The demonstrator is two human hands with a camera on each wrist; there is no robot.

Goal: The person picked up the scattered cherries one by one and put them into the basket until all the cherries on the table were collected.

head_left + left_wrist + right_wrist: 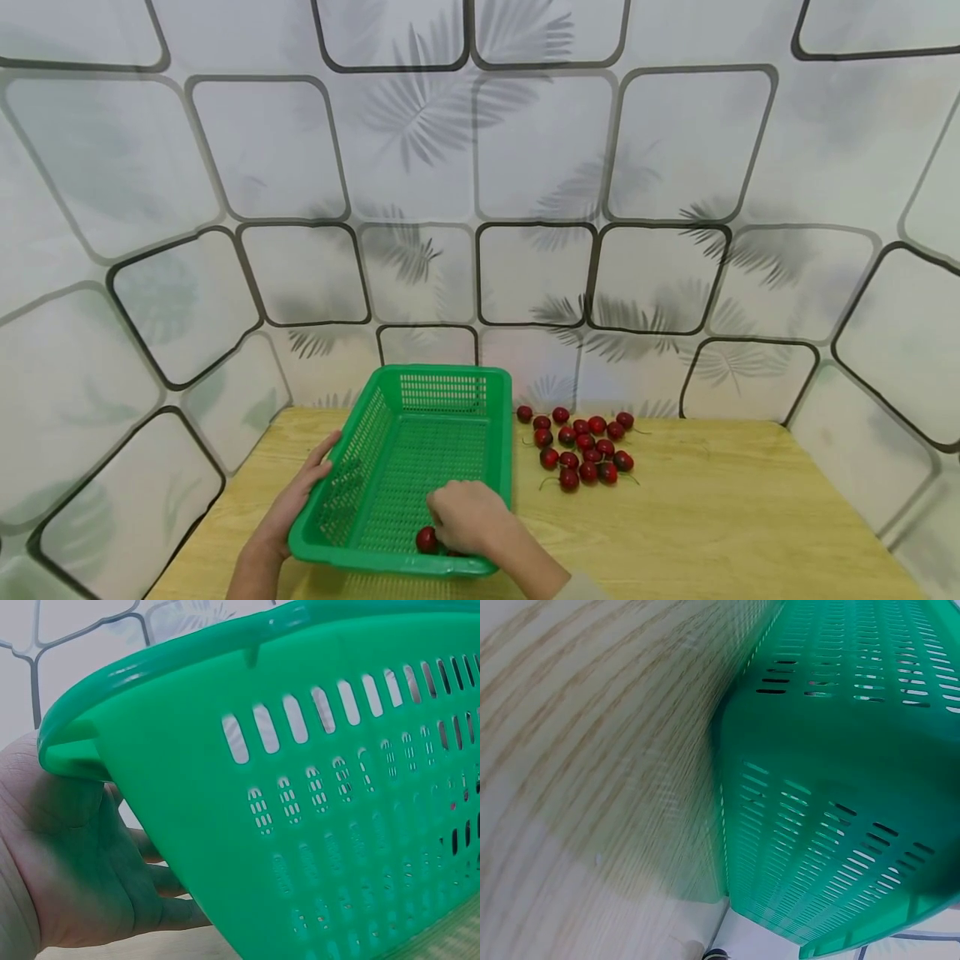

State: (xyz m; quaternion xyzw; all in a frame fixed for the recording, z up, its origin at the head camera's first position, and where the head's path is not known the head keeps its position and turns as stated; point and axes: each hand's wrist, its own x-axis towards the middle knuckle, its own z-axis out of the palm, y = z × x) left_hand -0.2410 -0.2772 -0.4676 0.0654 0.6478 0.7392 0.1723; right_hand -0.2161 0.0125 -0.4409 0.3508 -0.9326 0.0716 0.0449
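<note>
A green plastic basket [498, 450] with slotted walls is at the front left of the wooden table. My left hand [296, 492] lies against its left side; in the left wrist view its straight fingers [176, 913] reach along the outside wall below the rim. Inside the basket's near end is my right hand [472, 517], knuckles up and fingers bent downward. Right beside it a dark red cherry [427, 540] shows, with a bit of more red under the hand. The right fingertips are hidden, so I cannot tell whether they hold a cherry.
Right of the basket, several cherries [585, 443], some with stems, lie grouped on the wooden table [712, 517]. Patterned wall covering [540, 275] closes off the back and both sides. The right wrist view shows mostly the basket's outer wall [810, 742] and wood grain.
</note>
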